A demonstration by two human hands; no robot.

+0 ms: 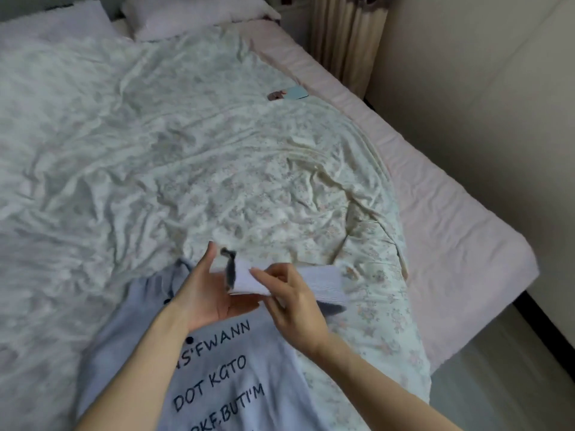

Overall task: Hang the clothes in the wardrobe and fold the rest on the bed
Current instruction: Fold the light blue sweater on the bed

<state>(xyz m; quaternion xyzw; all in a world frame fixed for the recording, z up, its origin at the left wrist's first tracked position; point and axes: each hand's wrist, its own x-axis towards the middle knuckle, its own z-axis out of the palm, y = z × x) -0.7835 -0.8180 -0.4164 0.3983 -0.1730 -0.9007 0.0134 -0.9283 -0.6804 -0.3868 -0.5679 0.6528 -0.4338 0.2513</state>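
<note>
Low centre of the frame, the left hand [207,293] cradles a white sock [249,279] while the right hand [291,301] pinches its edge, seemingly to fold it above the shirt [224,384].

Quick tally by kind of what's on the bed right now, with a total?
Pillows: 2, pale ones at the head
Garments: 2, a light blue printed shirt and a white sock with grey toe held in both hands
Floral duvets: 1
Small card-like items: 2
Total: 7
</note>
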